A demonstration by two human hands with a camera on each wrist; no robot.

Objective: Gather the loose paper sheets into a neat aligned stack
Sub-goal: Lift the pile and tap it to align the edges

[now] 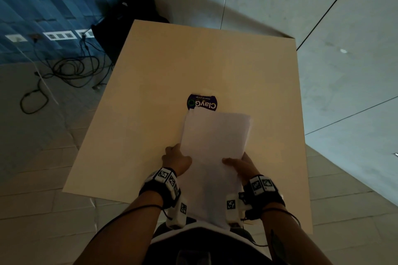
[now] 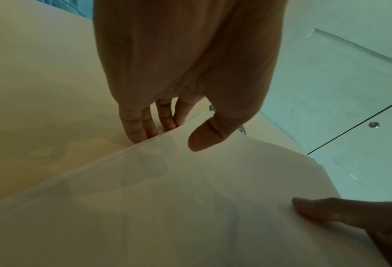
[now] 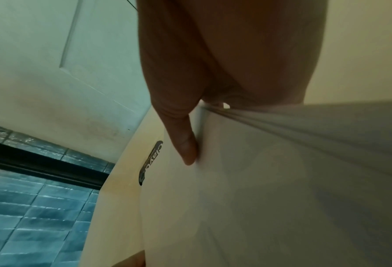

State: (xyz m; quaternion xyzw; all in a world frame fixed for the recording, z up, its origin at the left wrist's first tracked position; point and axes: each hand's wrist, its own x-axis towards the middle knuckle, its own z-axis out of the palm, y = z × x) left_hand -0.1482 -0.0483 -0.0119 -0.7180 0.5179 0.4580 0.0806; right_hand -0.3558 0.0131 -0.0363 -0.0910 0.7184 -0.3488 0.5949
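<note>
Item: sheaf of white paper sheets, held above the near half of the pale beige square table, far end tilted toward its centre.

Grip: 2 hands. My left hand pinches the left long edge, fingers under, thumb over. My right hand clamps the right edge, thumb pressing the top sheet, which bunches the paper into creases.

Alignment: far corners fanned, not yet flush. Holding both sides likely lets me square the edges.

Also present: dark blue oval sticker, partly covered.
</note>
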